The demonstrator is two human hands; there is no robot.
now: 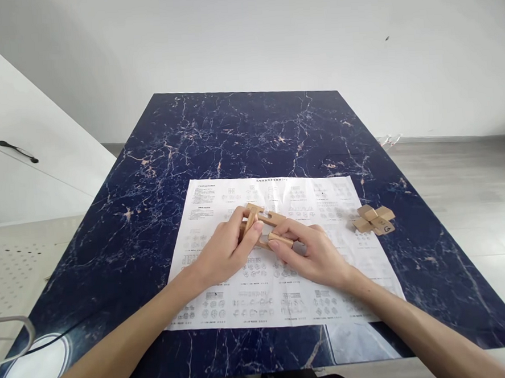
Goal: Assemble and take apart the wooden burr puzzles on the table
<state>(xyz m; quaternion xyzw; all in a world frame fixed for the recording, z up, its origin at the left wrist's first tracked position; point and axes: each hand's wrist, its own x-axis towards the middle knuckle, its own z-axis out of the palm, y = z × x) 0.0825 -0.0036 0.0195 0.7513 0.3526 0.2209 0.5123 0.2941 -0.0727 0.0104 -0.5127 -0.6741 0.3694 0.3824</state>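
Note:
My left hand pinches a notched wooden puzzle piece, held on a slant between thumb and fingers. Between the thumb and fingers of my right hand is another wooden puzzle piece. A further wooden piece with a cut-out shows just beyond both hands, touching or close to the held ones. My fingers partly hide how these pieces meet. Under both hands lies a creased instruction sheet with small printed diagrams.
An interlocked wooden puzzle sits at the sheet's right edge. The dark blue marbled table extends toward the wall. A round white object and a cable are at lower left. A white cabinet stands left.

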